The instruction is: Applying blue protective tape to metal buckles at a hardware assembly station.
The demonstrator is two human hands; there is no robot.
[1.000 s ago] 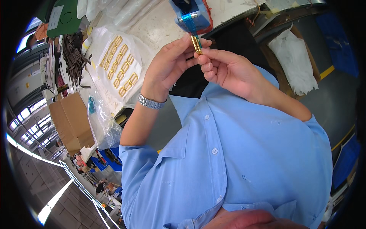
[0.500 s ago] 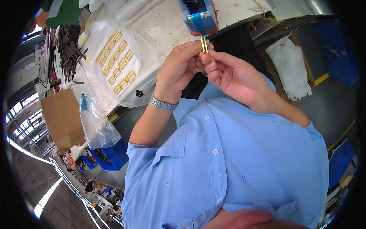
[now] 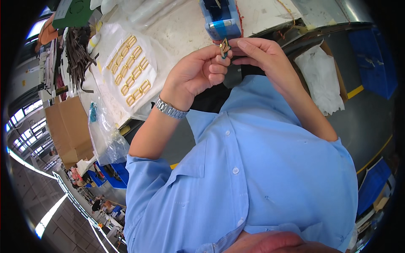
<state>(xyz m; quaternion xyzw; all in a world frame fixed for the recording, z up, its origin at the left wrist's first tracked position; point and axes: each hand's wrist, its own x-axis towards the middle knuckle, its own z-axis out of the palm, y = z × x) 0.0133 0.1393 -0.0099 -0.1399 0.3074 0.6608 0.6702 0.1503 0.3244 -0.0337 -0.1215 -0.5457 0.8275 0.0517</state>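
Note:
My left hand (image 3: 196, 69) is closed, with a small gold slide buckle (image 3: 224, 44) pinched between thumb and fingertips. A bit of teal film shows at the buckle's lower end. Beside it, my right hand (image 3: 268, 57) has its fingers stretched out and apart, its fingertips near the buckle and partly behind it. Just beyond both hands stands a blue tape dispenser (image 3: 223, 31) with blue tape across its front. Left of my hands, several more gold slide buckles (image 3: 134, 71) lie in rows on a white sheet (image 3: 153, 63) on the worktable.
At the far left are a green box (image 3: 76, 14) and a bundle of dark straps (image 3: 76, 55). A brown cardboard piece (image 3: 69, 130) and a clear plastic bag (image 3: 109, 141) hang by the table's left edge. A carton with white wrapping (image 3: 320, 78) stands at the right.
My right hand has let go of the buckle and opened, drawing slightly right. My left hand keeps the buckle, now turned so its frame shows; its wrist has shifted left.

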